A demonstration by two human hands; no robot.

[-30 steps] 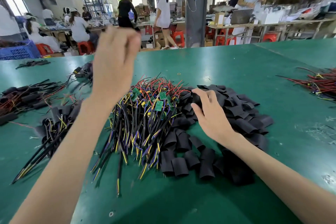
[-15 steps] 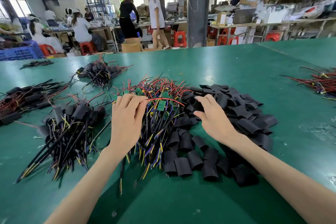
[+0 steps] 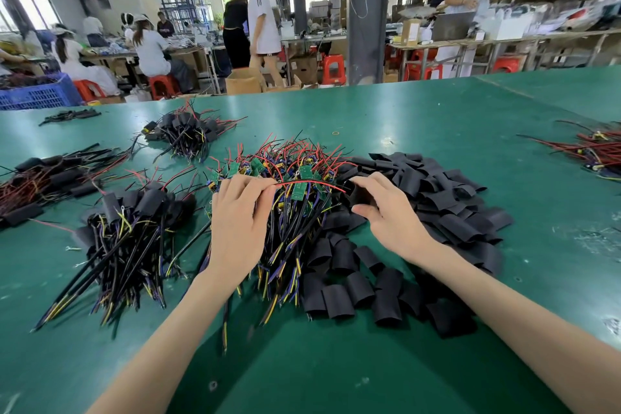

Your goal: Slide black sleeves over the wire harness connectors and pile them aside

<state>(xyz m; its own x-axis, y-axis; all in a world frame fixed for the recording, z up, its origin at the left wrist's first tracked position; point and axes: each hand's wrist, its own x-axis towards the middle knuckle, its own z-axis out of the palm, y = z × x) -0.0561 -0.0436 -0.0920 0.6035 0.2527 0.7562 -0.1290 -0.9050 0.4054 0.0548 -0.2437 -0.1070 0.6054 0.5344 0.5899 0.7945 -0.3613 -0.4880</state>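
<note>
Harnesses (image 3: 295, 212) lie heaped on the table (image 3: 437, 118) before you, sleeves (image 3: 437, 198) piled just right, a finished pile (image 3: 134, 212) left. Your left hand (image 3: 238, 225) pinches a red wire (image 3: 312, 182) atop the heap; your right hand (image 3: 389, 215) curls round one sleeve (image 3: 359, 196).

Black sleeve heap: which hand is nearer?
Right. The right hand pinches a sleeve at the heap's left edge; the left hand, further left, pinches a red wire over the harness pile.
</note>
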